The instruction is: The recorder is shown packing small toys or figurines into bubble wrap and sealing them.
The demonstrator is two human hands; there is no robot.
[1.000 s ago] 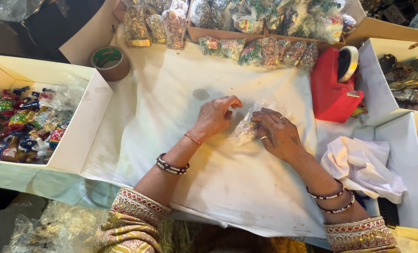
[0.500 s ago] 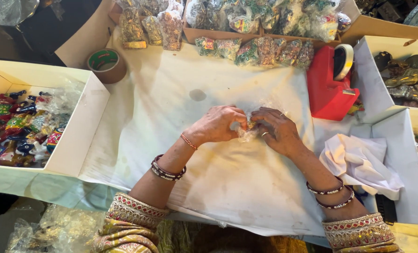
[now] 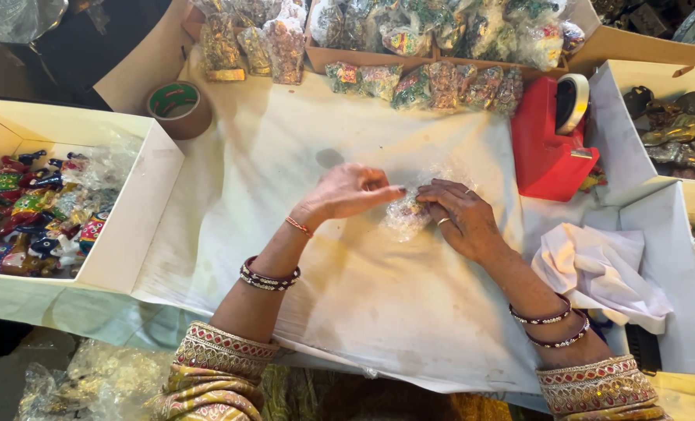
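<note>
Hands meet: left hand [image 3: 350, 192] and right hand [image 3: 462, 216] pinch a crinkly plastic packet [image 3: 406, 215] between them; likely light, slippery, best gripped by its edges.

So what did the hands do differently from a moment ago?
The left hand and right hand came closer together over the small clear plastic packet, which was spread flatter a second ago and is now bunched up between them. Both hands keep touching it. The red tape dispenser, the brown tape roll and the white cloth stayed where they were.
</note>
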